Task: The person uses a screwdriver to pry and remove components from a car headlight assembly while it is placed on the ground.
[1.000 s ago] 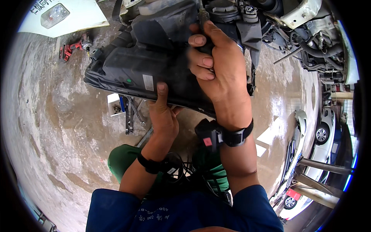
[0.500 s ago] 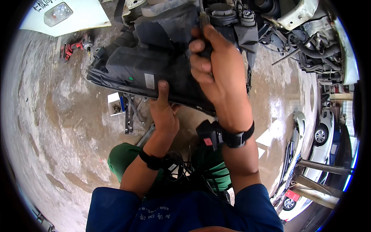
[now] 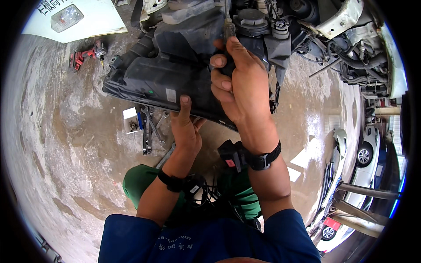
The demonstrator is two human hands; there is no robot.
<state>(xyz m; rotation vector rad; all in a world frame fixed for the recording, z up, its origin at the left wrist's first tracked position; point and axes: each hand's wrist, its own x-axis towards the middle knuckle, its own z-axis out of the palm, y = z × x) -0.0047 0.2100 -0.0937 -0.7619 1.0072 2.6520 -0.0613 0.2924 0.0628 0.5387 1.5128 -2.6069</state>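
Toward the far left corner of the floor (image 3: pixel 57 114), a white panel (image 3: pixel 98 22) is lying, and just nearer the person a red cordless drill (image 3: pixel 90 53) is resting with its bit pointing toward the person. Farther right, a small open white box (image 3: pixel 130 115) is sitting near several wrenches (image 3: pixel 147 138). Just beyond these, a large black plastic housing (image 3: pixel 155 72) is lying crosswise before the person, its long axis running left to right, its near edge slanting closer to the person toward the right. The left hand (image 3: pixel 186 129) is gripping that near edge, its thumb pressing on the upper face. Over the housing's right part, a slim tool (image 3: pixel 229 30) is pointing its shaft away from the person, and the right hand (image 3: pixel 247 81) is gripping it with curled fingers. By the floor's right edge, a white car (image 3: pixel 372 147) is standing.
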